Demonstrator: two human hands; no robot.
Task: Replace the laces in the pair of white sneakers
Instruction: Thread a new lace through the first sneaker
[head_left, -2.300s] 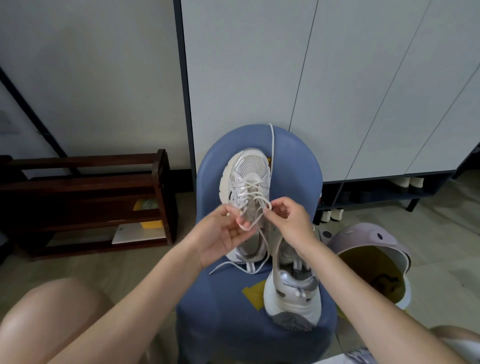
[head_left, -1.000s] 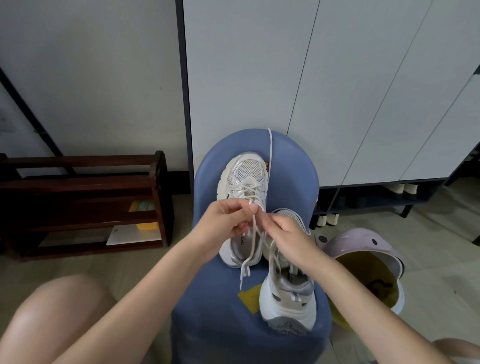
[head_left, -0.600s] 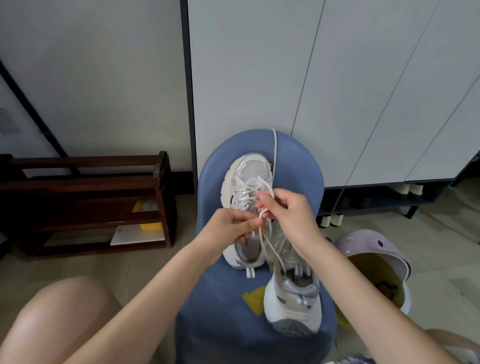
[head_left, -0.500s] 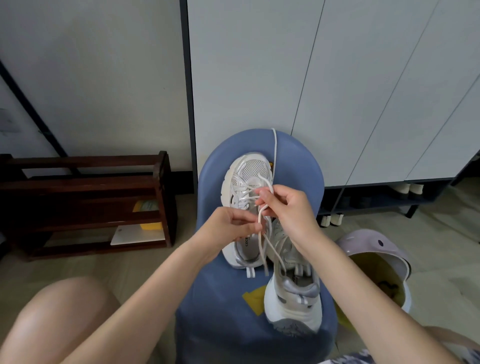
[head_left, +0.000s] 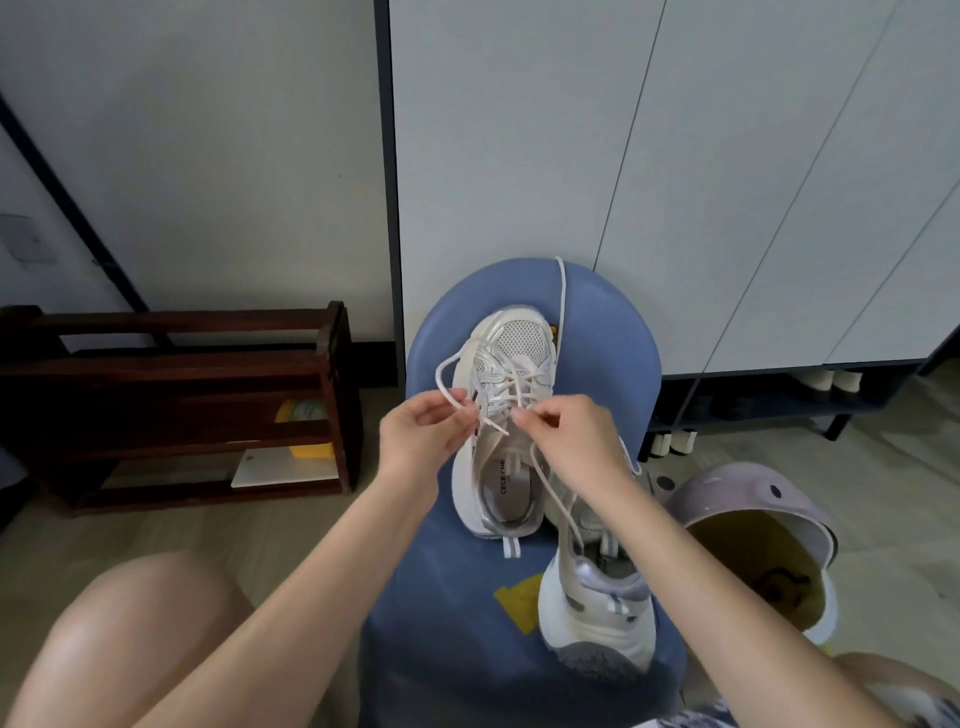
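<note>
I see the left hand (head_left: 421, 436) and right hand (head_left: 566, 441) each pinching the lace (head_left: 447, 371) over the far sneaker (head_left: 506, 415), which rests toward the blue stool's (head_left: 608, 332) far edge; the second sneaker (head_left: 597, 608) lies by its near right edge.

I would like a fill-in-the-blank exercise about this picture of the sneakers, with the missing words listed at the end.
1. The two white mesh sneakers lie on a rounded ____ padded stool.
2. The left hand and the right hand each pinch part of a thin white ____.
3. The dark brown wooden rack stands to the ____ of the stool.
4. The sneaker with no lace in its eyelets lies ____ to the person than the other one.

Missing words: blue; lace; left; nearer
</note>
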